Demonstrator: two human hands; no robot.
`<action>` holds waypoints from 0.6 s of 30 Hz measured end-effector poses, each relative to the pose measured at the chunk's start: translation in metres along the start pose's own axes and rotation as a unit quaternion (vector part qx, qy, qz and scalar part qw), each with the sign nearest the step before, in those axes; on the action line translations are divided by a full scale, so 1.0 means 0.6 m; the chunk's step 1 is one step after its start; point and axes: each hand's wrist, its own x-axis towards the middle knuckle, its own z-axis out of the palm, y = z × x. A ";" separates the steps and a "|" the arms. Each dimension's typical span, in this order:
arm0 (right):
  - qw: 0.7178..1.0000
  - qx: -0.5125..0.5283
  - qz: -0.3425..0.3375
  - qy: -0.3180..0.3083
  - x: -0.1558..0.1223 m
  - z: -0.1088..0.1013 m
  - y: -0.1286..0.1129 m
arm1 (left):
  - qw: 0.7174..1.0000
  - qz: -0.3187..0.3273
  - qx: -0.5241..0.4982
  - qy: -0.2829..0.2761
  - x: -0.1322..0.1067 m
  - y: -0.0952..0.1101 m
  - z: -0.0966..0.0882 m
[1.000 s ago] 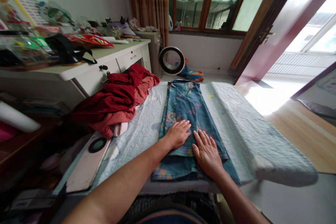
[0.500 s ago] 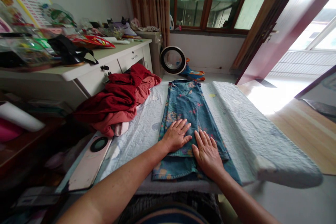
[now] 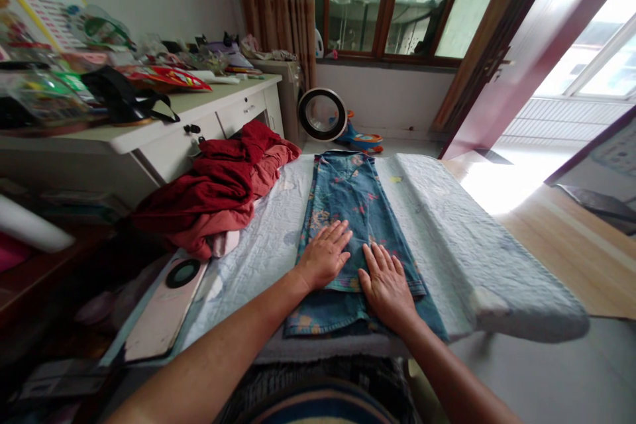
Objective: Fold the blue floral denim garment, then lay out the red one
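A blue flower-patterned denim garment (image 3: pixel 348 199) lies folded lengthwise on a pale quilted mattress (image 3: pixel 437 238). My left hand (image 3: pixel 324 254) rests flat on its near part, fingers spread. Beside it my right hand (image 3: pixel 386 285) also lies flat on the cloth, fingers stretched out and slightly apart. Neither hand holds anything. The two hands are side by side, almost touching, close to the garment's near end.
A heap of red clothes (image 3: pixel 218 185) lies at the mattress's left edge. A white desk (image 3: pixel 163 129) crowded with clutter stands to the left. A round fan (image 3: pixel 322 114) and a toy sit on the floor by the window. A pink flat board (image 3: pixel 163 311) lies near left.
Both hands stay flat on the garment in nearly the same place. The view has shifted slightly; the hands barely moved.
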 end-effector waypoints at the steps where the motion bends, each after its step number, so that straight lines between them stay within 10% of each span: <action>1: 1.000 0.000 0.000 0.000 0.000 0.001 0.000 | 0.999 0.030 -0.017 -0.012 -0.002 0.008 0.001; 18: 0.997 0.078 0.010 0.019 0.001 -0.002 0.011 | 0.997 0.070 -0.030 -0.017 -0.023 0.031 0.019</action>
